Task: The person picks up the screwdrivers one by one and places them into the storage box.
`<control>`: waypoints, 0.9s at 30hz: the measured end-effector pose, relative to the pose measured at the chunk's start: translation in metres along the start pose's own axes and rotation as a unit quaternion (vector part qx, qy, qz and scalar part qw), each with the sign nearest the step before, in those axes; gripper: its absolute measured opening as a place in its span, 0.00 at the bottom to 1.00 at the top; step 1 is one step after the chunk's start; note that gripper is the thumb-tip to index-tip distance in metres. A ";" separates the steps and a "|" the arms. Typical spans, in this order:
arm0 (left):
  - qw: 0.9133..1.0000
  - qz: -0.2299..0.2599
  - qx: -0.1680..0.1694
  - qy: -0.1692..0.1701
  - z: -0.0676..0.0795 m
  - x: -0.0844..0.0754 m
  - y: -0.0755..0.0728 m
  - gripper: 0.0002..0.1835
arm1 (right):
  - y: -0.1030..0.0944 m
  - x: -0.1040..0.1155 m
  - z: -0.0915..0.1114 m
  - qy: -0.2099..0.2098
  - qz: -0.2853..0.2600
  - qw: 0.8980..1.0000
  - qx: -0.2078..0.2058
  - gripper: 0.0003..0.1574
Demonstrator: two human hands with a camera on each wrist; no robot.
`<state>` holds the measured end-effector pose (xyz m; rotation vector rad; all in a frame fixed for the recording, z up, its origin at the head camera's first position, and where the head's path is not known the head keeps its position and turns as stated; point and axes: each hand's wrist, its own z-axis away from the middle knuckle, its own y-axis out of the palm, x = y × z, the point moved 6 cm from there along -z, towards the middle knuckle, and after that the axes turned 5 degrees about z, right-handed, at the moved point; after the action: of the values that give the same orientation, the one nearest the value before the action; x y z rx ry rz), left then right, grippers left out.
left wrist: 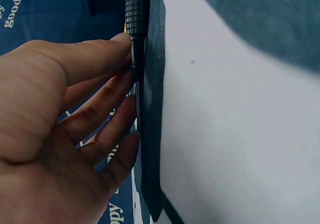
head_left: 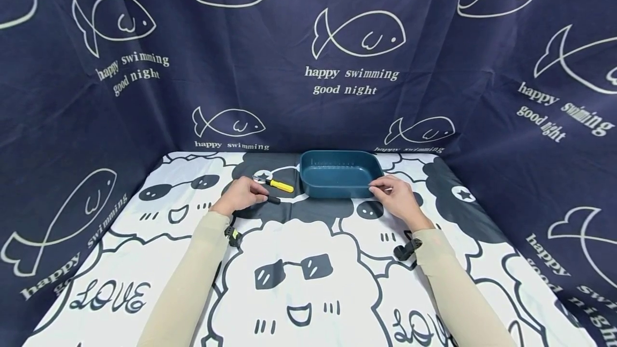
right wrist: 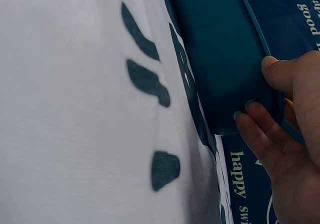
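My left hand pinches a slim black screwdriver just below its grid-textured handle, thumb on one side and fingers on the other. In the left wrist view its thin shaft runs down past the fingertips, low over the cloth; the tip is hard to make out. A yellow-handled tool with a black collar lies just beyond that hand. To its right stands a dark teal, rounded rectangular bin. My right hand grips the bin's near right corner, the thumb at the rim and fingertips against the outer wall.
A white cloth printed with dark cartoon sheep covers the table. Dark blue fabric with fish drawings hangs behind the bin and along both sides. A wrist camera is strapped on the right wrist, another on the left.
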<state>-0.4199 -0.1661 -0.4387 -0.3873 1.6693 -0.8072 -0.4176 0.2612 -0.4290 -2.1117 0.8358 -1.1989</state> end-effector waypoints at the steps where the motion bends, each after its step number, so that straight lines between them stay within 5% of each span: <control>1: 1.000 0.000 0.001 -0.001 0.000 0.000 0.000 0.08 | 0.000 0.000 0.000 0.004 0.001 1.000 0.001 0.06; 27: 1.000 -0.008 -0.002 -0.029 0.002 0.002 0.002 0.05 | 0.001 -0.002 -0.001 0.014 0.004 1.000 0.008 0.06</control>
<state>-0.4188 -0.1667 -0.4420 -0.4238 1.6164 -0.7967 -0.4196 0.2616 -0.4306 -2.0807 0.8440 -1.2301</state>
